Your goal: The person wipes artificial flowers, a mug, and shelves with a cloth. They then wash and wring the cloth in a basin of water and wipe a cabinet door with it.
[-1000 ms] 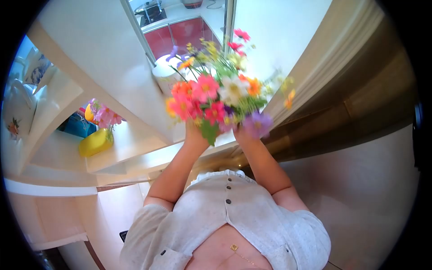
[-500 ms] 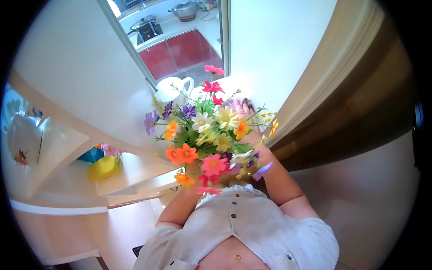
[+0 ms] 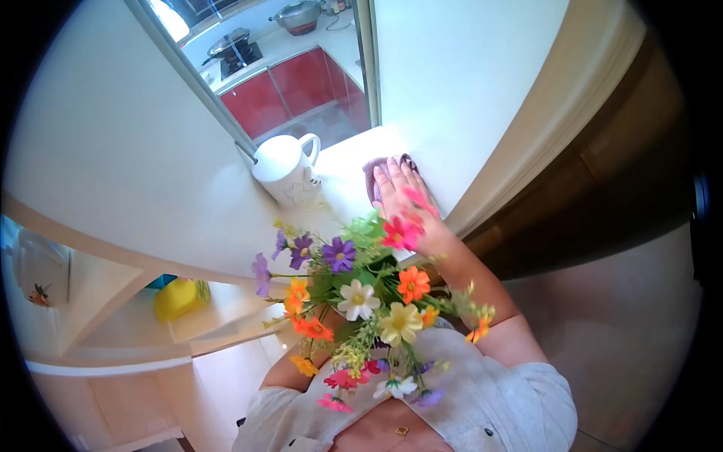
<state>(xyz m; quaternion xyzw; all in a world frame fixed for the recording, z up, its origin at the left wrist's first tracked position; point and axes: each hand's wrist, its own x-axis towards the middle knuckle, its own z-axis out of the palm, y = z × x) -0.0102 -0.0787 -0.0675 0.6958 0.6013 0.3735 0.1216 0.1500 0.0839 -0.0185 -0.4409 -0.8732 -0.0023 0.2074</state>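
My right hand (image 3: 403,188) lies flat with stretched fingers on a folded purplish cloth (image 3: 371,181), pressing it against the white ledge (image 3: 343,162). A bunch of artificial flowers (image 3: 358,300) in pink, orange, purple, white and yellow is held up close to my chest. My left forearm (image 3: 297,368) runs in under the flowers. Blossoms and leaves hide my left hand, and whatever base the stems have. A white mug (image 3: 285,169) with a raised pattern stands on the ledge, left of the cloth, its handle towards the right.
White wall panels (image 3: 459,68) flank an opening onto a kitchen with red cabinets (image 3: 279,89), a hob pan (image 3: 232,45) and a pot (image 3: 297,15). Lower left, a shelf holds a yellow object (image 3: 181,298) and a white pitcher (image 3: 41,267). A dark brown panel (image 3: 580,188) curves along the right.
The flowers have come down towards my chest, uncovering the mug and more of the ledge. My right hand stays on the cloth near the right wall, now less hidden by blossoms.
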